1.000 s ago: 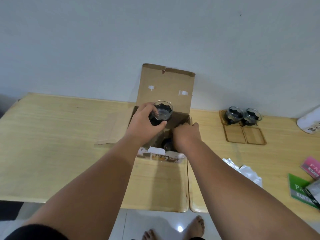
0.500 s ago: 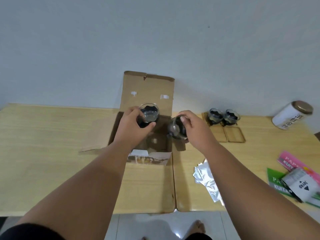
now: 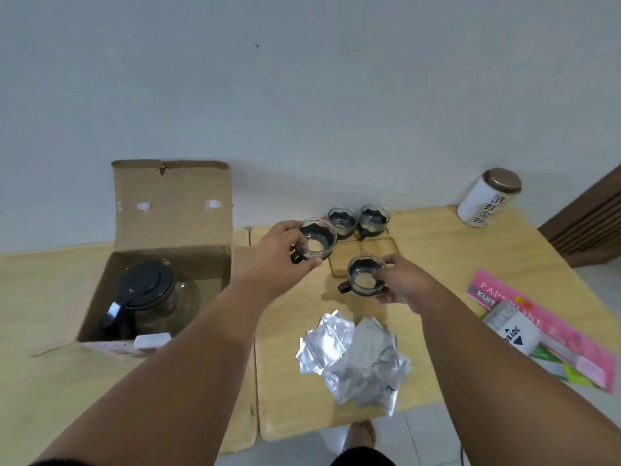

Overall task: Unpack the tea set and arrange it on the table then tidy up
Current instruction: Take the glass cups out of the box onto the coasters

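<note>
My left hand [image 3: 280, 255] grips a glass teacup [image 3: 317, 238] with a black holder, held above the table. Lower and to its right, my right hand [image 3: 405, 285] grips a second teacup [image 3: 364, 277] just in front of the wooden coasters [image 3: 378, 247]. Two more teacups [image 3: 342, 220] [image 3: 373, 219] stand on the far coasters by the wall. The open cardboard box [image 3: 174, 260] sits to the left, and a glass teapot [image 3: 151, 297] with a black lid stands inside it.
Silver foil packets [image 3: 356, 354] lie near the table's front edge. A white canister [image 3: 487, 198] with a bronze lid leans at the back right. Pink and green booklets [image 3: 544, 327] and a small grey box [image 3: 514, 329] lie at the right edge.
Both hands have carried their teacups out of the box and to the right, over the coasters. The view has turned right, and the teapot in the box now shows.
</note>
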